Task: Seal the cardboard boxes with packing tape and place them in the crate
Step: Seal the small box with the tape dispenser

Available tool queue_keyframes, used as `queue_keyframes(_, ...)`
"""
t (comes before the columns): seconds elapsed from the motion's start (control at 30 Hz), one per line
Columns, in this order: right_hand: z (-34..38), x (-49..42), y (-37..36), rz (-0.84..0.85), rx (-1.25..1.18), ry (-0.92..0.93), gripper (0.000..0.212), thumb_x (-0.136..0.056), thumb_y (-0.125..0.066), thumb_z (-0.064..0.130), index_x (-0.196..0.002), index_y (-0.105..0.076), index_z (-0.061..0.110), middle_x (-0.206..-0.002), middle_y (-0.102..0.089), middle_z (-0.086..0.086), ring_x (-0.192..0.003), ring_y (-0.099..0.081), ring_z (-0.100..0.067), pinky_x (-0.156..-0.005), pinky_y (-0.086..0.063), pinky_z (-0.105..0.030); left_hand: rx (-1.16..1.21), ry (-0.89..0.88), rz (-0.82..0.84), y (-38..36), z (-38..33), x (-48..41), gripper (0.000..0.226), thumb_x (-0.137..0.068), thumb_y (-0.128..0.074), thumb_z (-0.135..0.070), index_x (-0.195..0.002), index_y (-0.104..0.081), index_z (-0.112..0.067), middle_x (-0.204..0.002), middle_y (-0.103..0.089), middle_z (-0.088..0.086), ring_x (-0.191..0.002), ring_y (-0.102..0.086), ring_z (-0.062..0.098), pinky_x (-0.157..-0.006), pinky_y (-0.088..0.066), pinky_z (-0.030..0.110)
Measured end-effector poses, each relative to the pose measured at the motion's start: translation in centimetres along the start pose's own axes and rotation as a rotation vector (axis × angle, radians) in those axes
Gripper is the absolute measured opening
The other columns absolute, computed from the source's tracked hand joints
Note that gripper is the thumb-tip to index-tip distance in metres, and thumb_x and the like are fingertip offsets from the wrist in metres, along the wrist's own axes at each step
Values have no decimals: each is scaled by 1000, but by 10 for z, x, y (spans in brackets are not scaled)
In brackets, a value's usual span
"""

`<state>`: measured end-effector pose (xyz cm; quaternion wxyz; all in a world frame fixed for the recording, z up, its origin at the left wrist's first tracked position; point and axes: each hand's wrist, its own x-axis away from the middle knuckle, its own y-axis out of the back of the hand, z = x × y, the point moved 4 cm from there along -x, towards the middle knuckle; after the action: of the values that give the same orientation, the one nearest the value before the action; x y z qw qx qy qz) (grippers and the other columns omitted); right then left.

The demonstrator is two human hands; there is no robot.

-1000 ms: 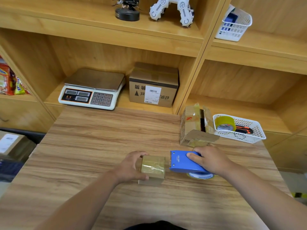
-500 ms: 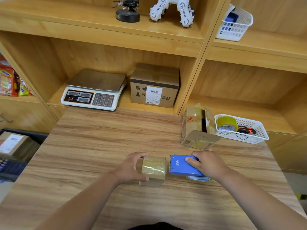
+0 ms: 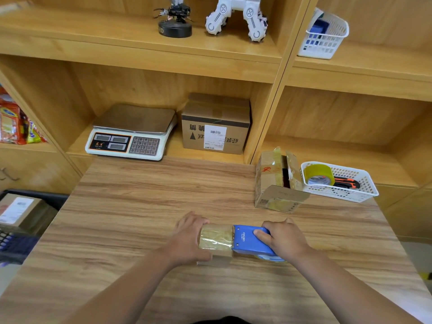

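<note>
A small cardboard box lies on the wooden table, its top covered with shiny tape. My left hand grips its left end, thumb in front and fingers behind. My right hand holds a blue tape dispenser, whose front edge sits on the right end of the box. A second cardboard box with open flaps stands at the table's back right. At the far left, below the table, a dark crate holds a labelled box.
A white basket with a yellow tape roll and an orange cutter sits beside the open box. On the shelf behind stand a scale and a labelled carton. Snack packs fill the left shelf.
The dispenser and my right hand have slid left, further onto the box top. My left hand keeps its grip on the box.
</note>
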<state>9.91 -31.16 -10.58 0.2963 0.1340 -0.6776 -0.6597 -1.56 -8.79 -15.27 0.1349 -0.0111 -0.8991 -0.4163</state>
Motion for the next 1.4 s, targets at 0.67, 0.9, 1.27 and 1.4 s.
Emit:
queue_keyframes(0.67, 26, 8, 18, -56, -317, 37, 45, -92, -42, 56, -60, -39, 25, -56, -46, 4, -63, -44, -20, -73, -29, -26, 302, -9, 95, -14, -13, 9, 94, -53, -87, -29, -130, -34, -37, -123, -44, -20, -111, -46, -2, -81, -30, -4)
queue_keyframes(0.9, 53, -3, 2, -59, -231, 41, 50, -90, -38, 61, -59, -32, 22, -52, -40, 4, -55, -36, -15, -73, -26, -28, 351, 51, 146, -17, 5, 19, 102, -59, -85, -15, -142, -26, -24, -130, -43, -11, -115, -45, 1, -84, -31, -3)
queue_keyframes(1.27, 95, -11, 9, 18, -89, 109, 49, -93, -32, 60, -61, -33, 24, -56, -40, 7, -57, -37, -17, -74, -26, -30, 126, 12, 46, -6, 28, 14, 86, -56, -88, -33, -127, -43, -15, -117, -37, -7, -120, -34, 12, -99, -32, 19)
queue_keyframes(1.4, 115, -16, 11, 66, -32, 152, 46, -94, -29, 59, -69, -41, 22, -62, -43, 5, -63, -40, -19, -82, -31, -34, 140, 45, 60, -11, 47, 13, 82, -58, -87, -36, -125, -43, -19, -117, -35, -7, -121, -29, 12, -101, -30, 21)
